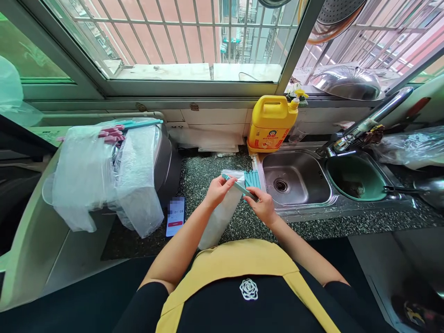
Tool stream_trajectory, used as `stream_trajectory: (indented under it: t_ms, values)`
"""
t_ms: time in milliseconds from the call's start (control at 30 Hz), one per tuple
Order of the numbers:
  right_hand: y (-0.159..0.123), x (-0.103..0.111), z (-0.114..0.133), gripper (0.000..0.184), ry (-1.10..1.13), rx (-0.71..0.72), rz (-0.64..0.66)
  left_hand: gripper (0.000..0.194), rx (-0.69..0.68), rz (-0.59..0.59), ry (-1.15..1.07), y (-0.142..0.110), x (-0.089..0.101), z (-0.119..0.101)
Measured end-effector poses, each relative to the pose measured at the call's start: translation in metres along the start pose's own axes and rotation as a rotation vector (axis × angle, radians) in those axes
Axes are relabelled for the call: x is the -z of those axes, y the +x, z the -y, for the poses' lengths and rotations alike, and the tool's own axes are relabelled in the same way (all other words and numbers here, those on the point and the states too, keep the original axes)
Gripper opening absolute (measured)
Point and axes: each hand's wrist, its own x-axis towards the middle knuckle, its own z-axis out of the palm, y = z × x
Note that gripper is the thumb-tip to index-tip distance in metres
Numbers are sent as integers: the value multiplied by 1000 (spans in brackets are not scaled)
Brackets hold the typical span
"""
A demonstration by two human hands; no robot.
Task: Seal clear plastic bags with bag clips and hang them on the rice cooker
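A long, narrow teal bag clip (240, 187) slants down to the right between my hands, above the counter. My left hand (219, 189) pinches its upper left end. At its lower right end, my right hand (262, 205) has fingers and thumb closed on it. Beneath the clip lies a translucent plastic bag (222, 218), stretching from near the sink toward my apron; whether the clip touches it I cannot tell. Several more teal clips (252, 178) lie side by side just beyond my right hand, next to the sink edge.
Plastic bags (88, 171) with pink clips (111, 134) drape over a dark appliance at left. A phone (175, 216) lies by my left forearm. A yellow jug (271, 124) stands behind the steel sink (298, 178); a green basin (357, 178) sits at right under the faucet.
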Motion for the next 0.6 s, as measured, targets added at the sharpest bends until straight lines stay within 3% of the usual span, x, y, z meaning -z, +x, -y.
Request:
stream_trajectory:
  t_ms: [167,300,467,600]
  values:
    - [-2,-1,-4,28,175,-176,52,47,52,-45,-110,-1,8,-2]
    - [-5,-4,-8,29,264,-236,50,46,82,-67,-148,-1,11,-1]
    - [-8,-5,-8,30,235,-213,32,45,82,-73,-155,1,11,0]
    - [-13,-5,-8,24,-24,-101,-22,45,109,-60,-127,5,14,9]
